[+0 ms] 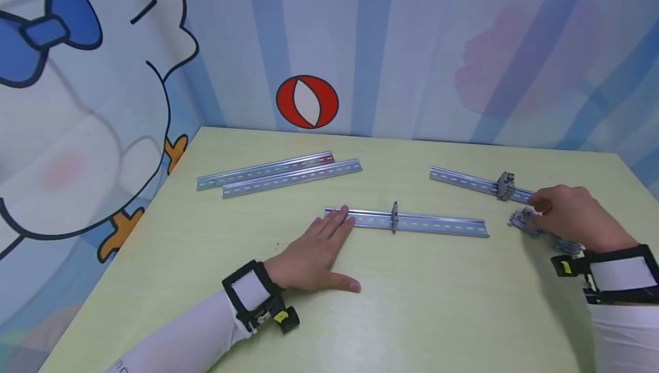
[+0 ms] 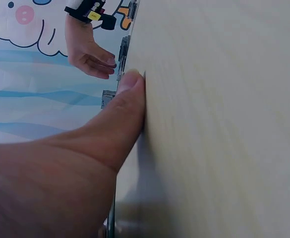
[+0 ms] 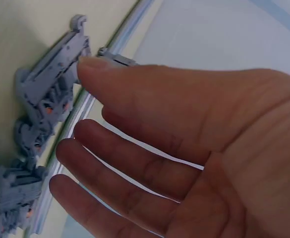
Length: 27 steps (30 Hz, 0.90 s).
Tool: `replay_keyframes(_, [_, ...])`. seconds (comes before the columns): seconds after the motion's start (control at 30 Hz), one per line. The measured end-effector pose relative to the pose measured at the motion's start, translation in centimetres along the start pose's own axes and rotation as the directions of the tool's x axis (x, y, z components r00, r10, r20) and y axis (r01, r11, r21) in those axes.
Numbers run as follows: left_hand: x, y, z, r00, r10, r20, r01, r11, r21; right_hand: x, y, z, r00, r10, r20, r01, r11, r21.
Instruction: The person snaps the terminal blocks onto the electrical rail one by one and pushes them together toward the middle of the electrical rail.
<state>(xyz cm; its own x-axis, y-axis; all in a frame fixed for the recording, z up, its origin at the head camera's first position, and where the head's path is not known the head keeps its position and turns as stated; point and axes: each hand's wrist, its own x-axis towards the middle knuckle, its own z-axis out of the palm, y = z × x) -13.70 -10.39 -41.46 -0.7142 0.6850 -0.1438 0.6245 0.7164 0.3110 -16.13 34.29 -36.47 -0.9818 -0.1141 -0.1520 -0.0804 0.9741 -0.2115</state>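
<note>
Four metal rails on the table. Two bare rails lie side by side at far left, just beside each other, well clear of both hands. Centre rail carries one grey clip upright near its middle. Right rail carries another mounted clip.

Left hand lies flat, palm down, fingers straight and together, tips resting on the left end of the centre rail; thumb spread out along the table. Left wrist view confirms the thumb pressed flat on the surface.

Right hand is at the near end of the right rail, over a small heap of loose grey clips. Right wrist view: fingers straight, slightly apart, holding nothing; thumb tip touching one loose clip, rest of the heap just below it beside the rail.

Room: wide bare stretch of table in front of the centre rail, between the two forearms. Loose clips sit near the right edge of the table. Left edge is well apart from the bare rails.

Surface: pale yellow-green, smooth, slight sheen. Behind: blue-striped curtain with a cartoon character at left and a red-and-white oval mark at centre.
</note>
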Motion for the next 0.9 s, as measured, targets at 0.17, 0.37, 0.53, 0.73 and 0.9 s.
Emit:
replay_keyframes(0.17, [-0.1,0.0,0.0,1.0,-0.001,-0.002,0.001,1.0,0.003,0.4,0.6,0.4,0.999,-0.004,0.043,0.002,0.999,0.04])
replay_keyframes(0.37, [0.0,0.0,-0.1,1.0,0.002,-0.004,-0.002,1.0,0.005,0.7,0.5,0.9,0.998,0.024,0.057,-0.027,0.998,0.049])
replay_keyframes(0.53, [-0.1,0.0,-0.1,1.0,0.004,-0.006,-0.004,1.0,0.009,0.6,0.3,0.8,0.998,0.03,0.056,-0.033,0.998,0.057])
replay_keyframes(0.73, [0.0,0.0,0.0,1.0,0.003,-0.006,-0.003,1.0,0.016,0.4,-0.2,0.7,1.0,0.022,-0.02,-0.021,0.998,0.057])
replay_keyframes(0.9, [0.0,0.0,-0.1,1.0,0.005,-0.006,-0.005,1.0,0.018,0.2,-0.6,0.5,0.999,0.01,-0.042,-0.008,0.998,0.06])
